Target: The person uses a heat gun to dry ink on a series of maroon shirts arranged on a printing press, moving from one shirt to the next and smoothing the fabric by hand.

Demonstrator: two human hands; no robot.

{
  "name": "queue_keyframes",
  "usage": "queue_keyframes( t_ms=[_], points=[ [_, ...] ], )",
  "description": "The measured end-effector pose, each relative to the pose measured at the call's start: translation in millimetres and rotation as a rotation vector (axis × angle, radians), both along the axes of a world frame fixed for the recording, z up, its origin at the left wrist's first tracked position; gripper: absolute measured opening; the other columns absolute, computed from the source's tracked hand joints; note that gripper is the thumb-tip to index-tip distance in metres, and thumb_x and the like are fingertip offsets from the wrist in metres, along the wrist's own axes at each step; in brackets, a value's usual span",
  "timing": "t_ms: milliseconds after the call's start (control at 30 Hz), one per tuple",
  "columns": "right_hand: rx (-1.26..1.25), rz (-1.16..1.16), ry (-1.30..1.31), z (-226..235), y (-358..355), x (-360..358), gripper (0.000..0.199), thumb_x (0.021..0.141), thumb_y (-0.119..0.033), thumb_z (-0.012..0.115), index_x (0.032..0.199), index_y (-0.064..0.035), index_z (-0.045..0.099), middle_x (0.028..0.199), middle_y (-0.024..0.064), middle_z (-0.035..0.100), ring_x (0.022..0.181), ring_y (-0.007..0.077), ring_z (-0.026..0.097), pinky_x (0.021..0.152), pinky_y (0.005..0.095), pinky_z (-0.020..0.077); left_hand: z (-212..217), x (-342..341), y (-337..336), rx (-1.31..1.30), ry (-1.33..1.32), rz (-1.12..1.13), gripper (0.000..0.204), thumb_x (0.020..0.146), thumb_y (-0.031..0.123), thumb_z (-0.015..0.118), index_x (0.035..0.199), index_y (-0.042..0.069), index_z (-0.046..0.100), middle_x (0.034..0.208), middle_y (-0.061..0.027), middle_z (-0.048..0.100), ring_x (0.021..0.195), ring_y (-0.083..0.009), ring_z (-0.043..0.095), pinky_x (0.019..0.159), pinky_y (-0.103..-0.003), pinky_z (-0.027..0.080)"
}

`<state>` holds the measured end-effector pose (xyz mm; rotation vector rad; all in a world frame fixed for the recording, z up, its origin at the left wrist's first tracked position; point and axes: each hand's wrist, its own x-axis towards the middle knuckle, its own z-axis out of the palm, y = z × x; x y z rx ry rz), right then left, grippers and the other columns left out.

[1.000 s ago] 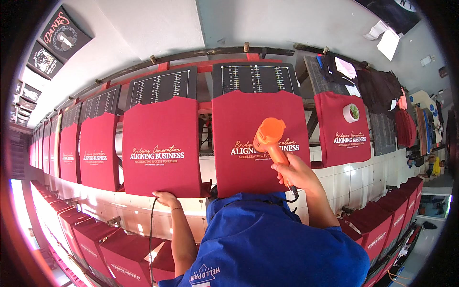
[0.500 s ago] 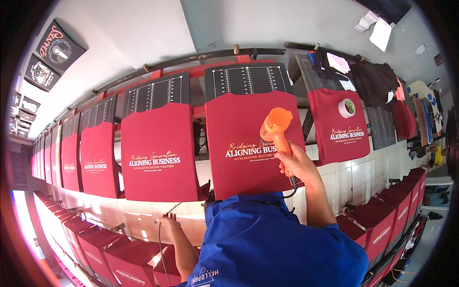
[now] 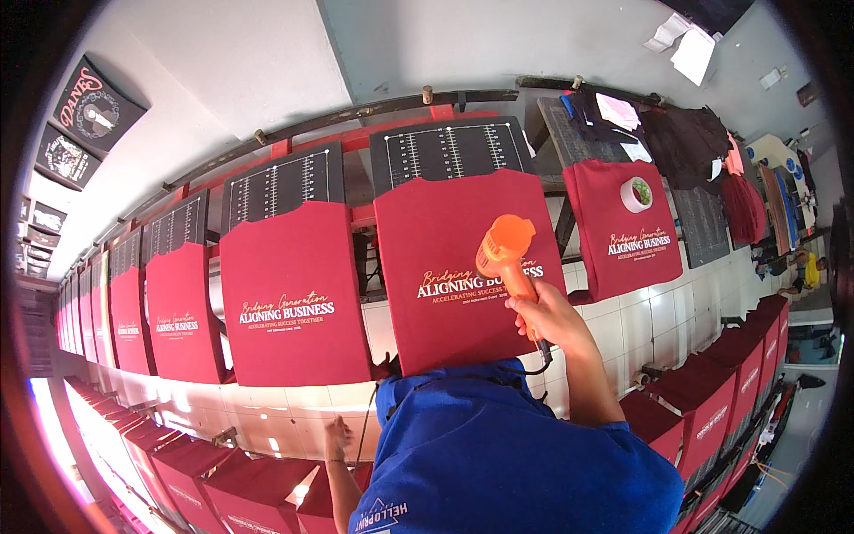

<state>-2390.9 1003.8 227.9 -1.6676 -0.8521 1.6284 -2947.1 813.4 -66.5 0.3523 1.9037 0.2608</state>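
My right hand [image 3: 553, 319] is wrapped round the handle of an orange heat gun [image 3: 505, 251]. The gun hangs over a dark red shirt [image 3: 445, 222] and covers part of its white and gold print. A dark cord [image 3: 544, 358] runs down from the handle. That shirt lies flat on a black board [image 3: 445, 149] with white measuring marks. Low on my left side, my left hand [image 3: 338, 438] is blurred, with its fingers loosely apart. A stretch of cord [image 3: 366, 425] passes beside it, not visibly gripped.
More boards with printed red shirts [image 3: 280, 276] stretch away to the left. On the right, another red shirt [image 3: 623, 236] carries a roll of tape [image 3: 636, 194]. Dark cloths [image 3: 683, 142] lie farther right. Behind me stands a second row of shirts [image 3: 258, 494].
My left hand has moved down and slightly right, and the cord it was touching now hangs nearer my body. The heat gun has shifted slightly left and down in my right hand.
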Motion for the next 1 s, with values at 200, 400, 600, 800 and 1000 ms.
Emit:
queue_keyframes(
  t_ms=[200, 400, 600, 800, 1000],
  points=[
    [0.093, -0.129, -0.025, -4, 5, -3, 0.024, 0.092, -0.019, 0.061, 0.109, -0.0032, 0.053, 0.072, 0.0029, 0.056, 0.060, 0.0107, 0.057, 0.050, 0.0249, 0.0464, 158, 114, 164, 0.862, 0.779, -0.448, 0.017, 0.093, 0.012, 0.054, 0.094, -0.005, 0.053, 0.096, -0.0225, 0.058, 0.094, -0.0395, 0.054, 0.081, -0.050, 0.041],
    [0.049, -0.127, 0.006, -7, 4, -6, 0.026, 0.091, -0.019, 0.062, 0.109, -0.0020, 0.053, 0.087, 0.0019, 0.057, 0.069, 0.0096, 0.058, 0.058, 0.0262, 0.0521, 143, 238, 250, 1.349, 0.422, -0.815, 0.041, 0.085, 0.007, 0.062, 0.124, -0.002, 0.053, 0.127, -0.0215, 0.054, 0.124, -0.0402, 0.046, 0.106, -0.047, 0.036],
    [0.073, -0.157, -0.031, -11, -9, -12, 0.031, 0.090, -0.024, 0.065, 0.106, -0.0004, 0.052, 0.082, 0.0031, 0.056, 0.067, 0.0107, 0.058, 0.057, 0.0278, 0.0527, 103, 312, 277, 1.330, 0.381, -1.179, 0.060, 0.094, 0.028, 0.055, 0.140, -0.006, 0.038, 0.148, -0.0223, 0.038, 0.141, -0.0379, 0.030, 0.117, -0.047, 0.024],
    [0.063, -0.213, -0.035, -10, -12, -10, 0.031, 0.088, -0.021, 0.066, 0.110, -0.0029, 0.054, 0.085, 0.0002, 0.055, 0.067, 0.0086, 0.056, 0.060, 0.0265, 0.0514, 100, 312, 271, 1.217, 0.397, -1.409, 0.067, 0.098, 0.040, 0.046, 0.145, -0.004, 0.032, 0.155, -0.0196, 0.029, 0.146, -0.0342, 0.022, 0.120, -0.045, 0.018],
    [0.040, -0.237, -0.026, -11, -12, -7, 0.036, 0.088, -0.021, 0.066, 0.117, -0.0033, 0.053, 0.086, -0.0006, 0.055, 0.067, 0.0082, 0.056, 0.060, 0.0263, 0.0513, 105, 301, 257, 1.170, 0.394, -1.521, 0.068, 0.098, 0.041, 0.046, 0.147, -0.003, 0.029, 0.155, -0.0189, 0.027, 0.146, -0.0326, 0.021, 0.120, -0.044, 0.016]
  ],
)
